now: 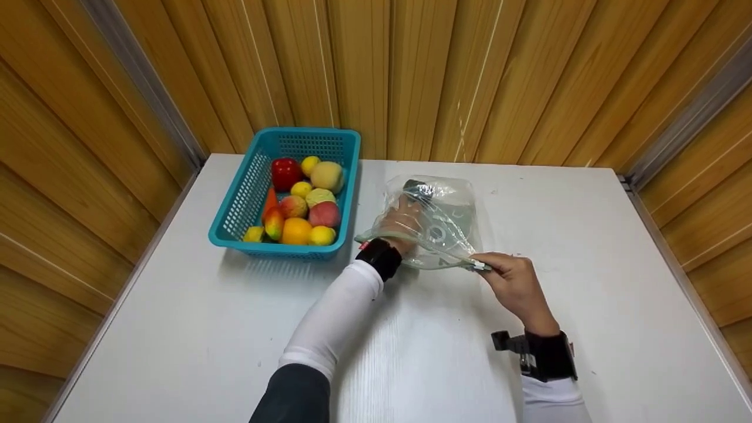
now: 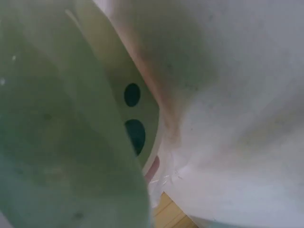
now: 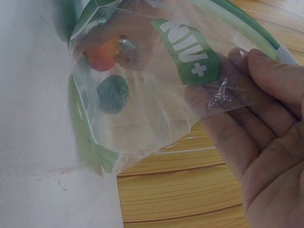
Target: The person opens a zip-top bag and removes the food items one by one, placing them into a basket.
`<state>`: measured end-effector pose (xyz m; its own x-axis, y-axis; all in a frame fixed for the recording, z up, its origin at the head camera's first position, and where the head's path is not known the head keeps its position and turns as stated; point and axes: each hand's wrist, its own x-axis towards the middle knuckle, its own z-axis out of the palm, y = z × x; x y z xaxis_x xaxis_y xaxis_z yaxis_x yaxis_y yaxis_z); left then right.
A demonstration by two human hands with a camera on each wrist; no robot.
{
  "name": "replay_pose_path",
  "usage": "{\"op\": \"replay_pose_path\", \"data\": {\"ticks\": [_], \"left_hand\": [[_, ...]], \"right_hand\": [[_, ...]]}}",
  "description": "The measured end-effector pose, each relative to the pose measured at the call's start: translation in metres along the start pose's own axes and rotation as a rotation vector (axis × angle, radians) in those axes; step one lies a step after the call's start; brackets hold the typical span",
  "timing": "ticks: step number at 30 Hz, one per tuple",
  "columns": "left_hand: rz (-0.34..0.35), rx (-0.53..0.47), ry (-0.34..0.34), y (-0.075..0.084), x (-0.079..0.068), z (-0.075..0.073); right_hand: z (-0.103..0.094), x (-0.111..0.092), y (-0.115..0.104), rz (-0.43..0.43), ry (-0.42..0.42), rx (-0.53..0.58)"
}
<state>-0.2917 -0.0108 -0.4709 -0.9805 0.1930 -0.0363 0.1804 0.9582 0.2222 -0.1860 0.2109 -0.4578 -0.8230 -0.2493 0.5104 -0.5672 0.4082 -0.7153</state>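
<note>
A clear zip bag [image 1: 464,217] with a green-edged mouth lies on the white table. Through that mouth reaches my left hand [image 1: 402,220], in the bag up to the wrist strap. Seen through the plastic in the right wrist view, its fingers hold a red-and-orange fruit [image 3: 100,59]. Close by, inside the bag, is a dark green oval fruit [image 3: 114,95]. My right hand [image 1: 517,285] pinches the right end of the zip edge between thumb and fingers, near the white slider [image 3: 287,54]. Bag plastic blocks most of the left wrist view.
Left of the bag stands a blue plastic basket [image 1: 352,176] holding several fruits, among them a red apple [image 1: 286,174], an orange [image 1: 296,231] and a carrot [image 1: 270,201]. Wood-patterned panels [image 1: 411,76] enclose the table [image 1: 176,329] at the back and sides.
</note>
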Motion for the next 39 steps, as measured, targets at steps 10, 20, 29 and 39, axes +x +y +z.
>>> {"op": "replay_pose_path", "data": {"ticks": [10, 20, 29, 39], "left_hand": [[0.029, 0.011, -0.12, 0.003, -0.017, -0.01], [0.392, 0.003, 0.076, -0.01, -0.056, -0.016], [0.295, -0.282, -0.002, -0.016, -0.089, -0.026], [0.29, -0.326, 0.022, -0.025, -0.106, -0.038]], "right_hand": [[0.001, 0.0, 0.002, 0.015, 0.001, -0.01], [0.001, -0.001, 0.004, 0.046, -0.016, -0.069], [0.001, 0.0, 0.002, 0.065, -0.012, -0.055], [0.001, 0.001, 0.001, 0.045, -0.005, -0.059]]}}
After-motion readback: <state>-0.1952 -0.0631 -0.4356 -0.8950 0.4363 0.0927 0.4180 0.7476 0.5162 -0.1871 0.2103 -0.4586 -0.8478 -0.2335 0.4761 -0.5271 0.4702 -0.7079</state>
